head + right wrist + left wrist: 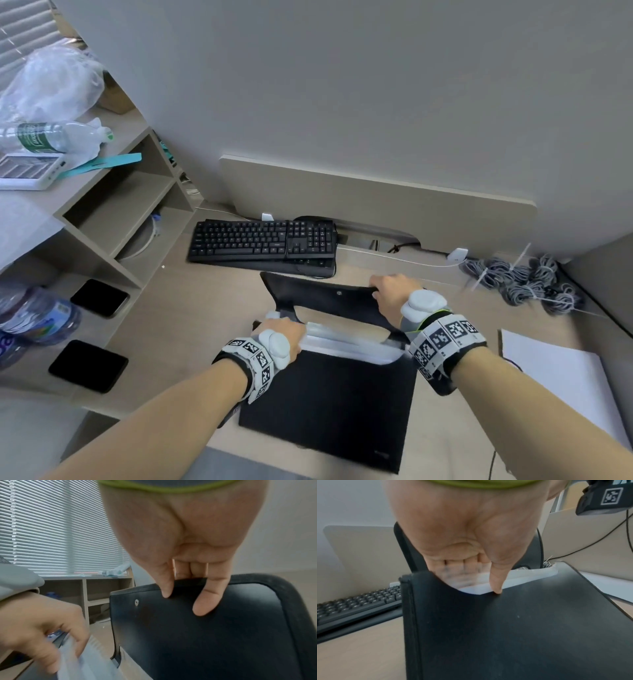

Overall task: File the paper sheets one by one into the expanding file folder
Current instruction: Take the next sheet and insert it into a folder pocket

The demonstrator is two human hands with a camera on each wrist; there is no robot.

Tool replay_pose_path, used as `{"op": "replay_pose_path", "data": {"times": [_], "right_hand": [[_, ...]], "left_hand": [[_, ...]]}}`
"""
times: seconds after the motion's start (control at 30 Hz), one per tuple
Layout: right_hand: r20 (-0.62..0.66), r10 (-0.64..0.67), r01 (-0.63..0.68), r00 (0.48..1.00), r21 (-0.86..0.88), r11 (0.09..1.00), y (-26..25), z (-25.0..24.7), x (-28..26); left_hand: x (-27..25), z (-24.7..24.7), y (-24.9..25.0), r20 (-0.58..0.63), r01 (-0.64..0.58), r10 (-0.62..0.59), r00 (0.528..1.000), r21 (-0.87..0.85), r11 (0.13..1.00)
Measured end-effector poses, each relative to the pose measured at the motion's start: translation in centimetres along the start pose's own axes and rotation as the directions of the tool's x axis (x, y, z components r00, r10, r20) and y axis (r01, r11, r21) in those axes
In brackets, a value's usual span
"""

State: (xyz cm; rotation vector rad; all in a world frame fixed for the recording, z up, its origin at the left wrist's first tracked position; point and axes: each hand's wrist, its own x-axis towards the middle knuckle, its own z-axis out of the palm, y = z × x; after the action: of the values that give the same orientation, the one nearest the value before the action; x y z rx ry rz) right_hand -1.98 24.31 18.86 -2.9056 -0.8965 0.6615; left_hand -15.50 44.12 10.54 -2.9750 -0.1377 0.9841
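Observation:
A black expanding file folder [329, 404] lies on the desk in front of me with its flap [325, 298] lifted toward the keyboard. My right hand [387, 287] pinches the flap's top edge [205, 642], thumb on one face and fingers [205, 601] on the other. At the folder's left mouth my left hand [277, 325] has its fingers down among the translucent white dividers [530, 576], while its thumb [496, 586] presses the black front panel [505, 635]. A stack of white paper sheets [561, 380] lies flat to the right; neither hand holds a sheet.
A black keyboard [263, 243] sits just behind the flap. Bundled grey cables [524, 281] lie at the back right. On the left stands a shelf unit [113, 222], with two black phones [99, 297] and bottles [37, 315] on the desk before it.

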Motion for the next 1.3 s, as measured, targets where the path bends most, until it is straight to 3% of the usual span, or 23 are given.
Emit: {"op": "replay_pose_path", "data": {"times": [0.2, 0.4, 0.57, 0.77, 0.9, 0.97, 1.07, 1.17, 1.3], "right_hand": [[0.093, 0.084, -0.103, 0.992, 0.227, 0.968, 1.7, 8.2, -0.2], [-0.01, 0.186, -0.169, 0.983, 0.37, 0.914, 6.6, 9.5, -2.5], [-0.019, 0.286, -0.252, 0.958, 0.413, 0.875, 13.1, 11.3, -6.3], [0.002, 0.45, -0.4, 0.893, 0.459, 0.793, 24.0, 14.1, -12.4], [0.097, 0.502, -0.478, 0.859, 0.501, 0.721, 31.0, 16.9, -16.3], [0.098, 0.516, -0.486, 0.851, 0.523, 0.701, 32.4, 17.6, -17.3], [0.118, 0.571, -0.53, 0.813, 0.557, 0.639, 37.3, 20.1, -19.9], [0.123, 0.583, -0.527, 0.803, 0.604, 0.598, 39.3, 21.9, -21.0], [0.141, 0.582, -0.54, 0.801, 0.592, 0.599, 40.7, 24.1, -21.2]], "left_hand": [[1.3, 3.0, 0.2, -0.006, -0.014, 0.013, 1.0, -0.122, 0.992], [2.6, 3.8, 3.8, -0.093, -0.056, 0.046, 0.995, -0.109, 0.992], [4.0, 2.6, 10.4, -0.109, -0.146, 0.127, 0.986, -0.194, 0.97], [5.8, 1.3, 22.8, -0.17, -0.253, 0.198, 0.965, -0.419, 0.872], [7.9, 1.6, 30.7, -0.132, -0.186, 0.136, 0.982, -0.525, 0.83], [9.0, 2.4, 32.2, -0.071, -0.109, 0.083, 0.994, -0.592, 0.799], [11.5, 2.7, 37.2, 0.067, -0.043, 0.094, 0.993, -0.542, 0.839], [12.9, 2.6, 39.0, 0.193, 0.023, 0.098, 0.976, -0.541, 0.841], [13.4, 4.6, 41.7, 0.166, 0.139, -0.041, 0.985, -0.638, 0.757]]}}
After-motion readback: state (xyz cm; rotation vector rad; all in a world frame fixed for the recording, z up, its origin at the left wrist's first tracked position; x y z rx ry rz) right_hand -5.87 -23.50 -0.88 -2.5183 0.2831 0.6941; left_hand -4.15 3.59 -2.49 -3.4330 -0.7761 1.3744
